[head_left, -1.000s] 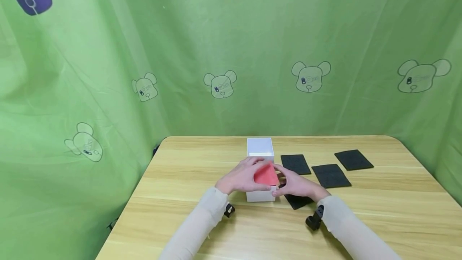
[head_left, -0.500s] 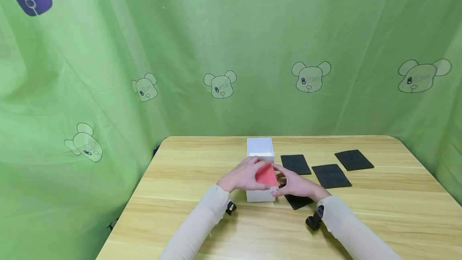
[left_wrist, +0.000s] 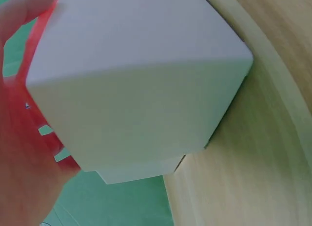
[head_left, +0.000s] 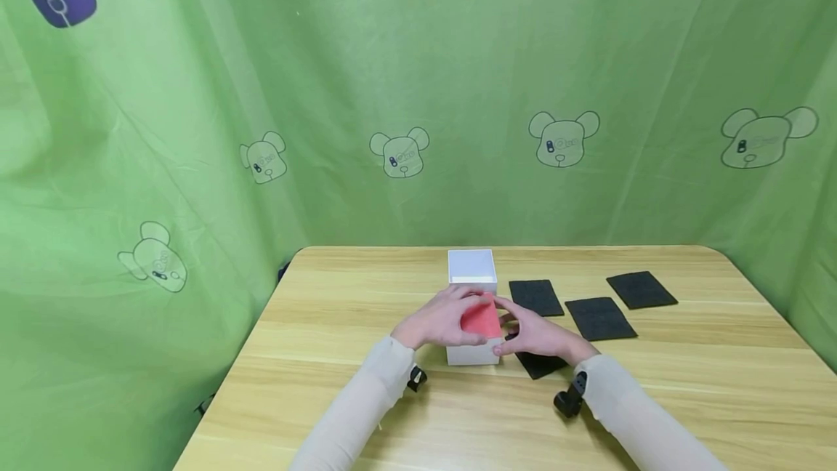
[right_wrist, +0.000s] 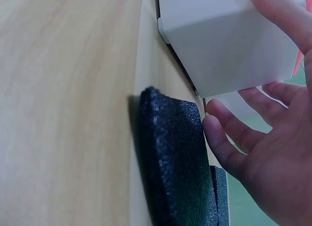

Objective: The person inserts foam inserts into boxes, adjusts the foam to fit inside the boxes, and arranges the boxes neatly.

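A white box (head_left: 472, 355) stands on the wooden table, with a thin red sheet (head_left: 482, 317) at its top. My left hand (head_left: 445, 318) arches over the sheet and holds it by its edges, thumb in front and fingers behind. In the left wrist view a red rim shows along the top of the box (left_wrist: 131, 109). My right hand (head_left: 539, 333) grips the box at its right: its thumb lies on one face, and the other fingers reach round the side, as the right wrist view shows. The inside of the box is hidden.
Another white, open-topped box part (head_left: 471, 265) stands directly behind. Several black foam squares (head_left: 600, 318) lie to the right. One black foam piece (head_left: 540, 365) is partly under my right hand. A green curtain (head_left: 418, 93) hangs beyond the table's far edge.
The red sheet has shifted slightly left, and its right front corner no longer juts out past the box as far. My left hand has moved a little with it; my right hand stays put.
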{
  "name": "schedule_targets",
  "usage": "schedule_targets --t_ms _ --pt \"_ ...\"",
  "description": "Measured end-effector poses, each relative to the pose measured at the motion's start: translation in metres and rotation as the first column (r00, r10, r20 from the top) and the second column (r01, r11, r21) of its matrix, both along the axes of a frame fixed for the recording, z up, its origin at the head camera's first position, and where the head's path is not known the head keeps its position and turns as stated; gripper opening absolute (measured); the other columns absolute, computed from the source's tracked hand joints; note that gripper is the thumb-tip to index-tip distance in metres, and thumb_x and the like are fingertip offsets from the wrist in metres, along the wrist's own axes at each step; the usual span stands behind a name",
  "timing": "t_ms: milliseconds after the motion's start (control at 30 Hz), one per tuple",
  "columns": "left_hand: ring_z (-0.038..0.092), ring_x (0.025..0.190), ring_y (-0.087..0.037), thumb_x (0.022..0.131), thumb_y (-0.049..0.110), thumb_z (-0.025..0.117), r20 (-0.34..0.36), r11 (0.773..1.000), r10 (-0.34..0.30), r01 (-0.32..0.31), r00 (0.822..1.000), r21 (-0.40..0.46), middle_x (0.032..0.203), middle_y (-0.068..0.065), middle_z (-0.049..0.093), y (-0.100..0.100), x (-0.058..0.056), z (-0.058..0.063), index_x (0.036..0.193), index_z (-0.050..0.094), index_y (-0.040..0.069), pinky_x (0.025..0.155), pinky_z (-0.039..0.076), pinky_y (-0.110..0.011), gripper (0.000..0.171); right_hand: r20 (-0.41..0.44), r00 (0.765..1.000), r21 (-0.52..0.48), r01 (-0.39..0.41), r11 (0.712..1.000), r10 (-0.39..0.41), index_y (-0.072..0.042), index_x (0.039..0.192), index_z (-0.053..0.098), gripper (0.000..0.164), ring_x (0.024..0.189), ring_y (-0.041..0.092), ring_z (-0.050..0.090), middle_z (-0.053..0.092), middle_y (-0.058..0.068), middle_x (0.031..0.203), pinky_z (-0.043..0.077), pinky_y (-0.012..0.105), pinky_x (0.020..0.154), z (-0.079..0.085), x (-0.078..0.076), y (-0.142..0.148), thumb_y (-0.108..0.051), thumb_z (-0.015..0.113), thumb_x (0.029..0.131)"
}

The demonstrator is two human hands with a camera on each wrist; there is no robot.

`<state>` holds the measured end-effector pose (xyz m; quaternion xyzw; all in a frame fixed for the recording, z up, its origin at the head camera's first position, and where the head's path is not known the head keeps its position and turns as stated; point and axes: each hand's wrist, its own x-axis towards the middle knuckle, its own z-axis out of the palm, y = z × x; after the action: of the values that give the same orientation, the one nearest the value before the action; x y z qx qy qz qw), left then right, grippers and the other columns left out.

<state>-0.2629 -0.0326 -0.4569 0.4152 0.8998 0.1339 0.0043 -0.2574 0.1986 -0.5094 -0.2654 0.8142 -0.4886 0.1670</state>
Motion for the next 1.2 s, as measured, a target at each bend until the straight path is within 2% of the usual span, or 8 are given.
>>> schedule_targets --t_ms 233,600,767,1200 --pt "0.033 0.132 -0.018 0.087 0.062 0.052 -0.014 1.0 0.015 -0.015 1.0 0.018 0.146 0.002 0.038 0.0016 0.0009 -0.0021 0.143 0.043 0.023 0.109 0.028 -0.037 0.069 0.009 1.0 -0.009 -0.009 1.0 0.009 -0.01 0.151 0.015 0.098 0.121 0.038 0.043 0.033 0.02 0.143 0.046 0.047 0.093 0.0001 -0.0004 -0.0003 -0.025 0.079 0.078" --pt "0.035 0.129 -0.019 0.089 0.054 0.055 -0.044 0.999 -0.013 0.015 0.999 0.041 0.144 0.002 0.041 0.0027 -0.0006 -0.0051 0.138 0.05 0.019 0.107 0.03 -0.036 0.06 -0.022 1.0 -0.002 -0.009 1.0 0.009 -0.005 0.15 0.014 0.099 0.119 0.038 0.045 0.034 0.022 0.142 0.046 0.047 0.093 -0.0003 -0.002 -0.0007 -0.023 0.078 0.078" --pt "0.037 0.128 -0.019 0.09 0.053 0.054 -0.057 0.998 -0.024 0.027 0.998 0.058 0.143 0.003 0.042 0.0031 -0.0017 -0.0066 0.136 0.052 0.018 0.106 0.031 -0.035 0.057 -0.006 1.0 -0.001 0.0 1.0 0.0 -0.007 0.15 0.015 0.098 0.121 0.038 0.044 0.035 0.021 0.142 0.044 0.048 0.095 0.0019 -0.001 -0.0013 -0.024 0.078 0.078" --pt "0.039 0.126 -0.018 0.089 0.051 0.058 -0.034 0.997 0.014 -0.011 0.999 0.074 0.141 0.006 0.044 0.0068 -0.0011 -0.0056 0.132 0.055 0.02 0.106 0.032 -0.036 0.053 0.03 0.999 0.023 0.019 1.0 -0.02 -0.01 0.151 0.015 0.098 0.121 0.038 0.044 0.035 0.021 0.142 0.047 0.045 0.093 0.0023 0.0001 0.0001 -0.024 0.079 0.078"
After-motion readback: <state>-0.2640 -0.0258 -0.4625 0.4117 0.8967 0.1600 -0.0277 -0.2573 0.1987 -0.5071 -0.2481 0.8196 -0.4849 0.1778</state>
